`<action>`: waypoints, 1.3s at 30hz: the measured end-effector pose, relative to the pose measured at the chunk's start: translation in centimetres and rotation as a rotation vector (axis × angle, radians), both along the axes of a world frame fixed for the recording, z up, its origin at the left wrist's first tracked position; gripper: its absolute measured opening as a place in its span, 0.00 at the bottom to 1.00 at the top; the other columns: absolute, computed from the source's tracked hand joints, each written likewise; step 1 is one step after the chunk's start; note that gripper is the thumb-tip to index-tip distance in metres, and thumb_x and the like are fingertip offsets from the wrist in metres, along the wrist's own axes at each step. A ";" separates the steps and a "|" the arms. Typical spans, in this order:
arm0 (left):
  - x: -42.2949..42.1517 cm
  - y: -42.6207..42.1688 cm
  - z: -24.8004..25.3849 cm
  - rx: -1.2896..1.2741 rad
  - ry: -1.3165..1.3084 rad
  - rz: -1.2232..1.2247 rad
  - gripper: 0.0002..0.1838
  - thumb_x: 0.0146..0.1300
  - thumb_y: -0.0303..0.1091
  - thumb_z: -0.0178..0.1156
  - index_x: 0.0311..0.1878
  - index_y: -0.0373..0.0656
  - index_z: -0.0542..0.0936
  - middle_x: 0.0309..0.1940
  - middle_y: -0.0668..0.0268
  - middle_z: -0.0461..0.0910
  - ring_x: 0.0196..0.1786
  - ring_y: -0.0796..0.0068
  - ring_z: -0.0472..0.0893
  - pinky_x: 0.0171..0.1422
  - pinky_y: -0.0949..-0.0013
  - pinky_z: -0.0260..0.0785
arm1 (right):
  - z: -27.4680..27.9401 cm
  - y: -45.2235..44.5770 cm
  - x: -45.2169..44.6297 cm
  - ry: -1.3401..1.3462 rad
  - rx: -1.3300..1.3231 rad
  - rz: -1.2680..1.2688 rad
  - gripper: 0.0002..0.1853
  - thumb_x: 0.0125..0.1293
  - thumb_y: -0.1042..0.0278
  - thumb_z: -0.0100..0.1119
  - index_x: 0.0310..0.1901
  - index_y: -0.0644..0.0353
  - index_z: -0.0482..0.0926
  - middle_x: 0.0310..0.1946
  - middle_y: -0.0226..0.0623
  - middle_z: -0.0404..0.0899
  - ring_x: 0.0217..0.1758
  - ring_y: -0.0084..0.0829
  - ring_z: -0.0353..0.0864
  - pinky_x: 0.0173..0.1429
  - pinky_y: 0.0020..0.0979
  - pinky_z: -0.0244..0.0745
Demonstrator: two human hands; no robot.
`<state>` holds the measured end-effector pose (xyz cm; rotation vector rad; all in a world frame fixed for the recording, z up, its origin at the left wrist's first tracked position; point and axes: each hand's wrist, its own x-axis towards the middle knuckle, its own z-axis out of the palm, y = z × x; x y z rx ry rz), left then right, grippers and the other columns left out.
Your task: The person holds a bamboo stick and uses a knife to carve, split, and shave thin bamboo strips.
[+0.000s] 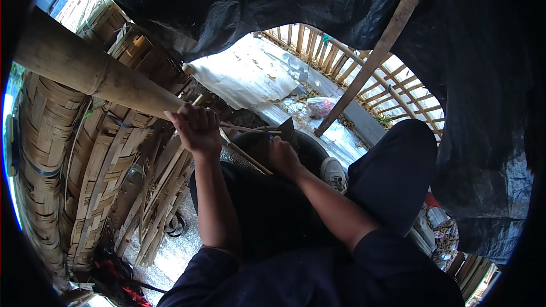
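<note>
My left hand [196, 127] is raised near the end of a thick bamboo pole, its fingers closed around a thin light stick [244, 127]. That stick runs rightward from my fist towards my other hand. My right hand [283, 156] is lower and closed, just below the stick's far end. It grips the handle of a dark blade [288, 132], mostly hidden by the fingers. Another thin stick [248, 158] slants down between my forearms, over a dark round container [310, 146].
A thick bamboo pole [96, 71] crosses the upper left. Rolled woven bamboo [48, 176] and split strips [162, 204] stand at left. A wooden post [375, 51] leans at upper right before a bamboo fence [398, 88]. Black sheeting [478, 108] hangs overhead and at right.
</note>
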<state>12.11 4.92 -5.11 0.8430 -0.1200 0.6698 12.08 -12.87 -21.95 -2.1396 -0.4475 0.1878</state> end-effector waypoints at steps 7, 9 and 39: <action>0.2 -0.6 -0.1 0.011 0.014 -0.013 0.28 0.67 0.62 0.41 0.19 0.51 0.56 0.11 0.78 0.47 0.14 0.84 0.45 0.18 0.74 0.38 | -0.2 -0.8 -0.2 0.028 0.078 0.054 0.10 0.68 0.67 0.45 0.34 0.67 0.68 0.21 0.60 0.75 0.29 0.58 0.78 0.29 0.50 0.73; 0.3 -0.6 0.0 0.018 0.011 -0.031 0.28 0.67 0.62 0.41 0.19 0.51 0.56 0.11 0.78 0.47 0.14 0.84 0.45 0.17 0.74 0.37 | -1.8 -1.2 0.3 0.093 0.049 0.021 0.10 0.68 0.68 0.45 0.34 0.67 0.68 0.20 0.60 0.75 0.29 0.58 0.78 0.29 0.50 0.73; 0.7 -0.3 -0.2 0.007 0.022 0.009 0.28 0.66 0.63 0.43 0.20 0.51 0.57 0.11 0.78 0.48 0.14 0.84 0.45 0.17 0.75 0.38 | -7.8 -3.1 -0.2 0.331 -0.298 -0.049 0.13 0.70 0.67 0.42 0.36 0.70 0.72 0.35 0.64 0.76 0.34 0.52 0.79 0.36 0.45 0.73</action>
